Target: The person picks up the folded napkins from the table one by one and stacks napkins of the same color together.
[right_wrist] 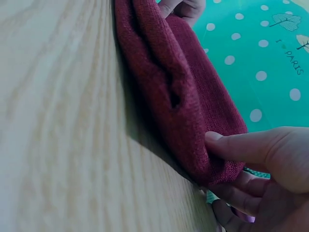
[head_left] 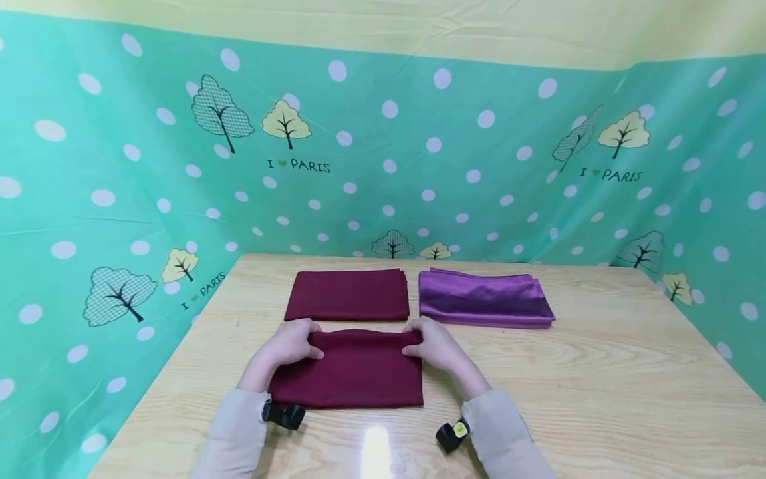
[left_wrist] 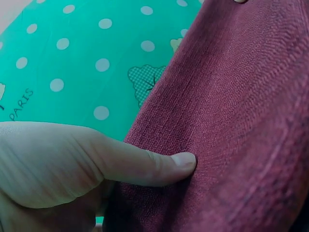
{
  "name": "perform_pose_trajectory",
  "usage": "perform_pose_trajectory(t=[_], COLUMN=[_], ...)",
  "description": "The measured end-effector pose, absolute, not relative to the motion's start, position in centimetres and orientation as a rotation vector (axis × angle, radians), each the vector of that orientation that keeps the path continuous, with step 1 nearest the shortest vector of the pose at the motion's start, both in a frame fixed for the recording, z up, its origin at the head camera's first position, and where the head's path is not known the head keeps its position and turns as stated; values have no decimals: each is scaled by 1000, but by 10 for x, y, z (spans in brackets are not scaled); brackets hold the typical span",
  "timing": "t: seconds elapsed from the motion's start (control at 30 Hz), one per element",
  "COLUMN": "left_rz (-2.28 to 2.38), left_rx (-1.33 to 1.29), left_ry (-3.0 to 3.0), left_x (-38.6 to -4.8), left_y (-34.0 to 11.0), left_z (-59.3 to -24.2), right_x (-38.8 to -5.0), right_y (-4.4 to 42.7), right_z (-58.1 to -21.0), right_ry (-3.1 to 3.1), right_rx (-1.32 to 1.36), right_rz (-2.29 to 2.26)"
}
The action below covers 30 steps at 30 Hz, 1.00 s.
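Note:
A folded maroon cloth (head_left: 359,372) lies at the near middle of the table in the head view. My left hand (head_left: 294,342) grips its far left corner, and my right hand (head_left: 435,344) grips its far right corner. In the left wrist view the left thumb (left_wrist: 149,166) presses on the cloth (left_wrist: 212,106), the fingers mostly hidden behind it. The right wrist view shows the right hand (right_wrist: 265,169) pinching the folded end of the cloth (right_wrist: 169,96), thumb on one side and fingers underneath.
Behind the held cloth lies another folded maroon cloth (head_left: 347,295). To its right is a folded shiny purple cloth (head_left: 485,299). The wooden table (head_left: 604,386) extends to both sides, and a green dotted curtain (head_left: 479,166) hangs behind it.

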<state>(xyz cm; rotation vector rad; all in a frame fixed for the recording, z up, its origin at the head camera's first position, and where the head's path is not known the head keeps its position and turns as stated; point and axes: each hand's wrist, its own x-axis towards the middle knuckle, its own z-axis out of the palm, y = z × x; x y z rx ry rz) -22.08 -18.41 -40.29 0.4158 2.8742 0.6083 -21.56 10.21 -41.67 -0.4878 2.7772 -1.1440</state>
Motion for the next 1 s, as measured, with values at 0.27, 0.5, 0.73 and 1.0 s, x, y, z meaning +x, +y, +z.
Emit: perform_pose_trajectory(t=[0.27,0.5,0.73,1.0], left_rz=[698,791,799,846], left_rx=[409,472,508,511], left_ry=[2885,2891,2903,2897], left_x=[-221,-222,-222,-222], left_y=[-188,-190,-193,-199], left_z=[-401,-399,-400,-396], right_x=[-216,-215,-216,-217], right_y=[105,108,110,112], right_z=[-411,-405,-406,-406], right_ry=[2731,2634,2616,2626], right_rx=[-478,-457,-484,-475], right_rz=[-1193,-1293,-1317,-1276])
